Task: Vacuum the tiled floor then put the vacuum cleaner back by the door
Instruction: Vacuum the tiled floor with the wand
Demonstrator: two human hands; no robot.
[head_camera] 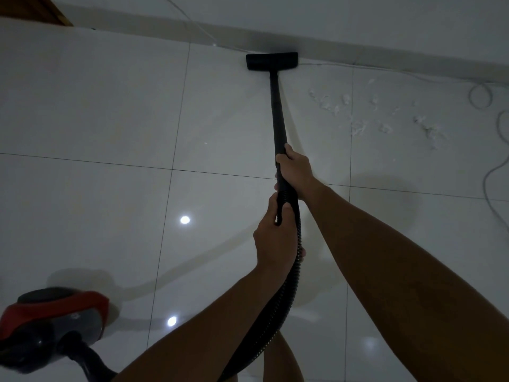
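A black vacuum wand runs away from me across the glossy white tiled floor. Its flat black floor head sits against the base of the far wall. My right hand grips the wand's lower end. Just below it, my left hand holds the handle where the ribbed black hose begins. The hose curves down past my leg towards the red and black vacuum body at the bottom left. White scraps of litter lie scattered on the tiles to the right of the wand.
A white wall with a grey skirting strip crosses the top. A thin pale cord trails along the skirting and loops down the right side. A brown wooden edge shows at the top left corner.
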